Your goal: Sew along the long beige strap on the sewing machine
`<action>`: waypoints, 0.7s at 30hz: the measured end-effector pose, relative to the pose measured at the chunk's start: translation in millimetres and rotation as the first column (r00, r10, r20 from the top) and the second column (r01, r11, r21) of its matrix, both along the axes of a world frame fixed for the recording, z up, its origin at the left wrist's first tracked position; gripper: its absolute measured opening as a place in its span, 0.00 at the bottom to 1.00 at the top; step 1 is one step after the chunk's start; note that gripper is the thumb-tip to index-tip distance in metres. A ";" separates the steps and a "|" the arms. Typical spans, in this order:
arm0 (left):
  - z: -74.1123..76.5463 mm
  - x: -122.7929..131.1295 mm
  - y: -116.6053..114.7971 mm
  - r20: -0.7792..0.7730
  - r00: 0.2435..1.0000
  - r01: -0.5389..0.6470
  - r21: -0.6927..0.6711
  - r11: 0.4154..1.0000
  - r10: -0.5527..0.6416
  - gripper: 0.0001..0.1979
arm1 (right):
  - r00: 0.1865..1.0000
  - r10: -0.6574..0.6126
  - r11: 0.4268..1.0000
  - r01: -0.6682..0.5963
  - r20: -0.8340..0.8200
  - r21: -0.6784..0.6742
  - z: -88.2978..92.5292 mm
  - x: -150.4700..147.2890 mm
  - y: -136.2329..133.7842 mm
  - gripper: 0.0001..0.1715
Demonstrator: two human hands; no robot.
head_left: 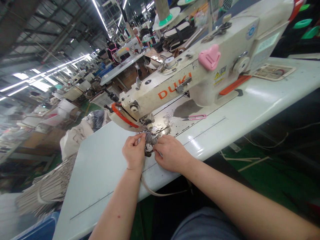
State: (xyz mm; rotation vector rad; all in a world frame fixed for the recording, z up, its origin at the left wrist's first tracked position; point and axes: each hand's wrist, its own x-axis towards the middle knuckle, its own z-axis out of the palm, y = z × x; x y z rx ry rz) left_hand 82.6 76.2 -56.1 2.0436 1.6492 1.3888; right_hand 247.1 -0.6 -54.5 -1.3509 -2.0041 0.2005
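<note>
My left hand (134, 150) is just left of the needle area of a white sewing machine (160, 90), thumb and forefinger pinched together beside the presser foot (150, 127). Right of it, my right hand (171, 153) rests by the metal needle plate (163, 131) with its fingers curled in. Whatever lies between the fingertips is too small and partly covered to name. A narrow beige strap (160, 194) comes out from near my left wrist and loops over the table's front edge. Pink-handled thread snips (197, 117) lie on the machine bed behind my right hand.
The pale sewing table (100, 173) has ruler marks along it. A pink plastic piece (210, 57) sits on the machine arm. Bundled beige strips (47, 186) and a cloth heap (77, 135) are beyond the left edge. Another sewing machine (128, 46) stands farther back.
</note>
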 end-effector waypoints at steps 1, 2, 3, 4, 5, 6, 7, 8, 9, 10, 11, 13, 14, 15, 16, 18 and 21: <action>-0.7 -0.3 0.8 0.004 1.000 -0.002 -0.001 1.000 0.002 0.12 | 1.000 -0.002 1.000 0.002 -0.002 0.002 -0.2 -0.1 -0.1 0.09; -1.6 -0.6 1.7 0.007 1.000 -0.004 -0.003 1.000 0.004 0.12 | 1.000 -0.004 1.000 0.004 -0.003 0.003 -0.4 -0.1 -0.1 0.09; -2.5 -0.9 2.8 0.011 1.000 -0.007 -0.008 1.000 0.007 0.13 | 1.000 -0.006 1.000 0.006 -0.003 0.004 -0.6 -0.2 -0.1 0.09; -3.5 -1.1 3.9 0.016 1.000 -0.008 -0.015 1.000 0.009 0.13 | 1.000 -0.005 1.000 0.005 -0.002 0.004 -0.7 -0.2 0.0 0.09; -4.6 -1.4 5.1 0.021 1.000 -0.009 -0.023 1.000 0.010 0.13 | 1.000 -0.004 1.000 0.004 0.001 0.004 -0.7 -0.2 0.0 0.09; -5.7 -1.7 6.4 0.026 1.000 -0.008 -0.031 0.999 0.009 0.13 | 1.000 -0.003 1.000 0.003 0.003 0.003 -0.7 -0.2 0.0 0.09; -7.0 -2.0 7.8 0.031 0.999 -0.006 -0.038 0.999 0.007 0.14 | 1.000 -0.003 1.000 0.003 0.006 0.002 -0.5 -0.3 0.1 0.09; -8.3 -2.3 9.3 0.036 0.999 -0.005 -0.043 0.999 0.006 0.14 | 1.000 -0.001 1.000 0.001 0.008 0.001 -0.4 -0.3 0.1 0.09; -9.7 -2.6 10.8 0.039 0.999 -0.006 -0.050 0.999 0.008 0.14 | 1.000 0.000 1.000 0.000 0.008 0.000 -0.2 -0.3 0.2 0.08; -11.2 -3.0 12.3 0.040 0.999 -0.008 -0.059 0.998 0.011 0.14 | 1.000 0.002 1.000 -0.002 0.008 -0.001 -0.1 -0.3 0.3 0.09; -12.7 -3.3 13.7 0.042 0.999 -0.010 -0.071 0.997 0.013 0.15 | 1.000 0.003 1.000 -0.003 0.009 0.000 0.0 -0.3 0.4 0.09; -15.6 -3.8 16.3 0.049 0.999 -0.014 -0.099 0.995 0.019 0.16 | 1.000 0.000 1.000 0.000 0.012 0.003 0.0 -0.3 0.6 0.09; -16.8 -3.9 17.3 0.055 0.998 -0.015 -0.112 0.994 0.021 0.17 | 1.000 -0.004 1.000 0.004 0.012 0.006 -0.1 -0.3 0.8 0.09; -17.8 -4.0 18.1 0.063 0.998 -0.015 -0.125 0.992 0.022 0.17 | 1.000 -0.007 1.000 0.007 0.009 0.008 -0.2 -0.3 0.9 0.09; -18.4 -3.9 18.8 0.073 0.997 -0.013 -0.135 0.991 0.023 0.18 | 1.000 -0.009 1.000 0.009 0.005 0.009 -0.3 -0.3 0.9 0.09; -18.9 -3.3 19.6 0.096 0.995 -0.005 -0.151 0.989 0.019 0.18 | 1.000 -0.011 1.000 0.011 -0.007 0.008 -0.6 -0.4 0.6 0.09; -18.2 -2.0 20.4 0.105 0.994 0.004 -0.155 0.988 0.013 0.18 | 0.999 -0.008 1.000 0.008 -0.047 -0.002 -1.1 -0.8 -0.3 0.08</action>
